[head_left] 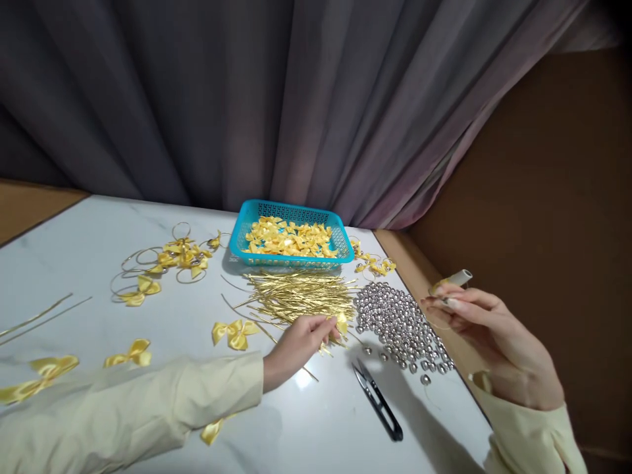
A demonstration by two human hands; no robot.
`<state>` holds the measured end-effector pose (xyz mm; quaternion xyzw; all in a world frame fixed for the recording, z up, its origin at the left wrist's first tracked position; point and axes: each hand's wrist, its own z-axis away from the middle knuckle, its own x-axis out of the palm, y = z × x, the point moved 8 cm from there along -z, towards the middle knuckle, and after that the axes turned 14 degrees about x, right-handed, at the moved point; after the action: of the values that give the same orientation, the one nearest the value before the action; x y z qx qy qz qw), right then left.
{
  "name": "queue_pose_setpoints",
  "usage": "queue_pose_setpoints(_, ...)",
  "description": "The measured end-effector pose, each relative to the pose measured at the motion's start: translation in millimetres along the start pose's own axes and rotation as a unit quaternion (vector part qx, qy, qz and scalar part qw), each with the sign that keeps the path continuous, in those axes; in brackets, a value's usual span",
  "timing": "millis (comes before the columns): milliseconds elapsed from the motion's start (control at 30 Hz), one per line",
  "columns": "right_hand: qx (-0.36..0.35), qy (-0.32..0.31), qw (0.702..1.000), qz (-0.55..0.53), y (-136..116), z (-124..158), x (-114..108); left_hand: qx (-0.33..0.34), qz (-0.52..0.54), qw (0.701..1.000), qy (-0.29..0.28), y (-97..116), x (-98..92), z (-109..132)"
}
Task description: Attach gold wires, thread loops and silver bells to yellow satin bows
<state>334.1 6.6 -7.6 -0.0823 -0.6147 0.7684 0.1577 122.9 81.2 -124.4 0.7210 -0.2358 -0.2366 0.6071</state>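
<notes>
My left hand [300,342] reaches across the white table and pinches at the near edge of a pile of gold twist ties [296,295], next to a small yellow bow [342,324]. My right hand [486,332] hovers at the table's right edge above a heap of silver bells [399,322]. Its fingers are closed round a small pale tube-like piece with a bit of yellow [457,280]; I cannot make out what it is. Black thread snips [378,398] lie between my hands.
A blue basket [340,245] full of yellow bows stands at the back. Finished bows with gold loops [172,260] lie to the left, loose yellow bows [236,333] near my left sleeve. A grey curtain hangs behind; brown board borders the right.
</notes>
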Motion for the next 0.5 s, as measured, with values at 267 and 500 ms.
queue_pose_setpoints(267,-0.084,0.02,0.996,-0.008,-65.1,27.7,8.4,0.021,0.006,0.998,0.058,-2.7,-13.0,-2.1)
queue_pose_setpoints(500,-0.136,0.114,0.984,0.033,-100.4,47.5,0.2,0.03,0.027,0.997,0.065,0.5,-14.3,-0.5)
